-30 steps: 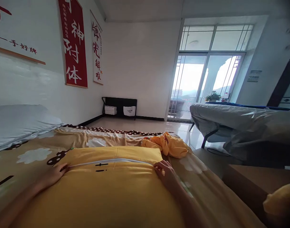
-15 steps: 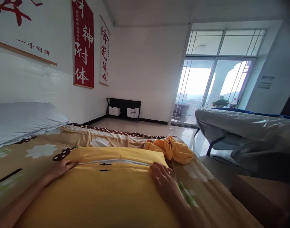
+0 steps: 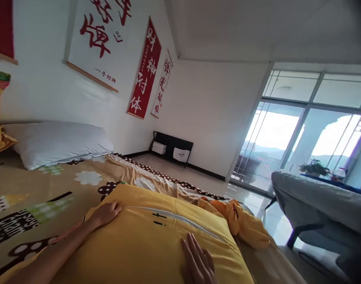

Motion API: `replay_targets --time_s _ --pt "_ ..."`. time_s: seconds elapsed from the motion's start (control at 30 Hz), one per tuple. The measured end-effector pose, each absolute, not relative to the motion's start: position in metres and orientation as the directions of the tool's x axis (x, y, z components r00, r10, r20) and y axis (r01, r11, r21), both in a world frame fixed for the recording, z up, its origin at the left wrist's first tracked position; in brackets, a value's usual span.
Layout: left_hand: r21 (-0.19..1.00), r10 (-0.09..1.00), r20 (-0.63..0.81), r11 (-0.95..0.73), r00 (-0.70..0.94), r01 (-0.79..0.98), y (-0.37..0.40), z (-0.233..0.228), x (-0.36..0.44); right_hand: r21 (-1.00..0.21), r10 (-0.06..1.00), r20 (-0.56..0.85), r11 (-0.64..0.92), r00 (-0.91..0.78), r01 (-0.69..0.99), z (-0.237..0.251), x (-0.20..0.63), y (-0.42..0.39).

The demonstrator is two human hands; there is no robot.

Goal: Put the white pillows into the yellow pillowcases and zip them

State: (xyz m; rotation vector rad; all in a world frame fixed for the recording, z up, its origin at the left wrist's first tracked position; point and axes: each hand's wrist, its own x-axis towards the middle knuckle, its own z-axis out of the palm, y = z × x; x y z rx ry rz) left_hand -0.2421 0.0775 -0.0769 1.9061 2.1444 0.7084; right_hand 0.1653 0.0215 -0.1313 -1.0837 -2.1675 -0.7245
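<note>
Head view swings toward nine o'clock, and the right hand (image 3: 198,262) has slid off the zipper seam, now flat, fingers apart, on the yellow pillow (image 3: 157,244) mid-bed. Left hand (image 3: 106,213) presses its ten o'clock corner, grip half curled. Zipper (image 3: 180,217) looks closed, smoothing underway; right wrist is cut off.

white pillow (image 3: 59,142) | crumpled yellow cloth (image 3: 245,225) | red wall scroll (image 3: 145,69) | potted plant (image 3: 314,167)

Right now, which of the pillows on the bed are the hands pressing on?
The yellow pillow under both hands; the white pillow lies untouched by the wall.
</note>
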Motion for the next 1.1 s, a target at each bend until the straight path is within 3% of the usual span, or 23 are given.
replay_targets --time_s 0.07,0.17,0.27,0.37,0.53,0.67,0.87,1.1 --pt "0.465 0.98 0.156 0.041 -0.127 0.884 0.071 -0.082 -0.239 0.183 0.471 0.704 0.603 -0.532 0.777 -0.124 0.14 0.017" --pt "0.43 0.982 0.152 0.036 -0.112 0.902 0.062 -0.085 -0.236 0.128 0.429 0.544 0.807 -0.721 0.577 -0.081 0.083 0.012" --pt "0.41 0.975 0.191 0.024 -0.111 0.912 0.055 -0.086 -0.235 -0.015 0.576 0.309 0.799 -0.757 0.602 -0.025 0.012 0.026" --pt "0.437 0.96 0.248 0.01 -0.131 0.899 0.051 -0.087 -0.237 -0.068 0.663 0.309 0.731 -0.682 0.679 0.003 -0.051 0.056" --pt "0.491 0.946 0.276 0.015 -0.172 0.871 0.051 -0.091 -0.241 -0.193 0.777 0.363 0.602 -0.514 0.775 -0.036 -0.1 0.086" --pt "0.557 0.94 0.287 -0.007 -0.185 0.83 0.056 -0.097 -0.246 -0.25 0.772 0.402 0.609 -0.492 0.752 -0.062 -0.096 0.087" --pt "0.627 0.94 0.333 -0.164 -0.072 0.761 0.06 -0.101 -0.253 -0.258 0.757 0.391 0.636 -0.523 0.728 -0.061 -0.092 0.086" --pt "0.598 0.962 0.26 -0.089 -0.088 0.797 0.058 -0.092 -0.251 -0.21 0.774 0.333 0.617 -0.538 0.758 -0.057 -0.091 0.08"
